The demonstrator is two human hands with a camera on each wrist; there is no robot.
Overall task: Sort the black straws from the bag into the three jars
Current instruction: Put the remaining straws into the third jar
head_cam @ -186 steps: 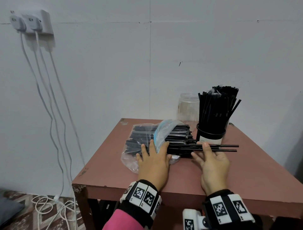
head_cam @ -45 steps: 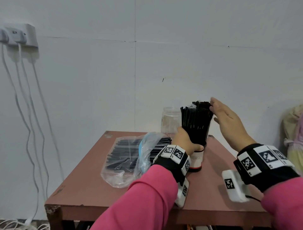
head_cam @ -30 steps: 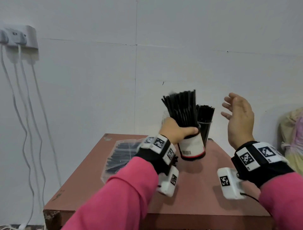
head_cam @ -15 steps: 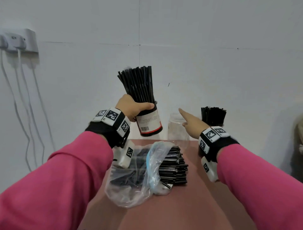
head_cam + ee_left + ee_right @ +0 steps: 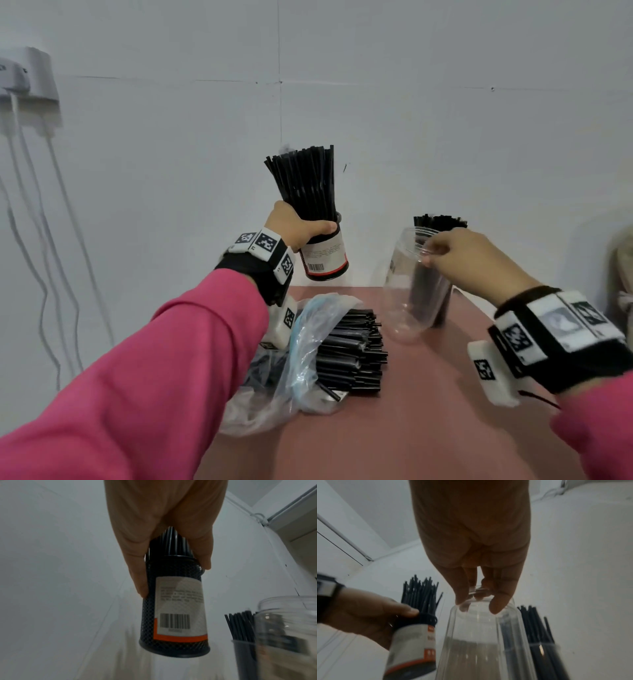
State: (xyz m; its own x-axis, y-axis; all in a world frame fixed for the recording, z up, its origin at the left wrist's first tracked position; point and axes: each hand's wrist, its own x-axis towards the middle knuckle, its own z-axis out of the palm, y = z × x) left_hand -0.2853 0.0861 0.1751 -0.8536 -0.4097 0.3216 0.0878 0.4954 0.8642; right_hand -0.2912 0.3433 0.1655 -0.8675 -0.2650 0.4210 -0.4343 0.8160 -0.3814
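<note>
My left hand [image 5: 297,226] grips a black mesh jar [image 5: 324,255] with a white and red label, full of black straws [image 5: 303,183], and holds it in the air above the table's far left. The left wrist view shows my fingers [image 5: 137,574] curled round that jar [image 5: 175,615] near its rim. My right hand [image 5: 462,260] pinches the rim of an empty clear jar [image 5: 409,294], lifted and tilted. Behind it stands a third jar of straws [image 5: 440,222]. A clear plastic bag [image 5: 298,370] lies on the table with black straws [image 5: 352,346] sticking out of its mouth.
The reddish table [image 5: 428,411] stands against a white wall. A wall socket with hanging white cables [image 5: 37,178] is at the far left. A pale cloth bundle [image 5: 620,274] shows at the right edge.
My left hand has kept the mesh jar of straws up in the air. My right hand has reached the clear jar, taken hold of its rim and lifted it off the table.
</note>
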